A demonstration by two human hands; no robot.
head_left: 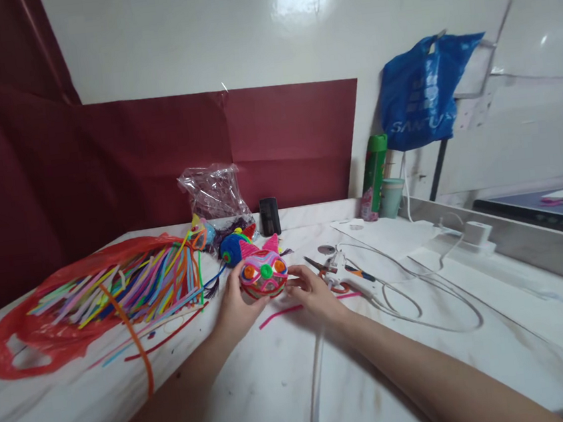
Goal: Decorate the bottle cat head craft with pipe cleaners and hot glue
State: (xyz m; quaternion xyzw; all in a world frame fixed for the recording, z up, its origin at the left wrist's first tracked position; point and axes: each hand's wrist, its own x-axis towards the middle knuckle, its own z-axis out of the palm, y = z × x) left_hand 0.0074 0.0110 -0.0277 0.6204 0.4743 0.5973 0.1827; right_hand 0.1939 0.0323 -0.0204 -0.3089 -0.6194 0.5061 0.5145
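Between my hands is a round craft figure (pixel 265 283) made of pipe cleaners, with pink pointed ears, two orange round eyes and a green dot in the middle. My left hand (pixel 235 310) is closed around its left side, thumb at the lower edge. On the right, the bent fingers of my right hand (pixel 315 296) hold its edge. A pink pipe cleaner (pixel 281 314) lies on the table beneath. Behind the figure sits a blue craft figure (pixel 232 248) with a red ear. Just past my right hand lie a white glue gun (pixel 338 271) and scissors (pixel 316 263).
Colourful pipe cleaners (pixel 138 283) lie on a red plastic bag (pixel 34 344) at left. Behind stand a clear plastic bag (pixel 214 191) and a black object (pixel 269 216). A white cable (pixel 440 288) loops on the right, near a green spray can (pixel 374 174) and a cup (pixel 391 198).
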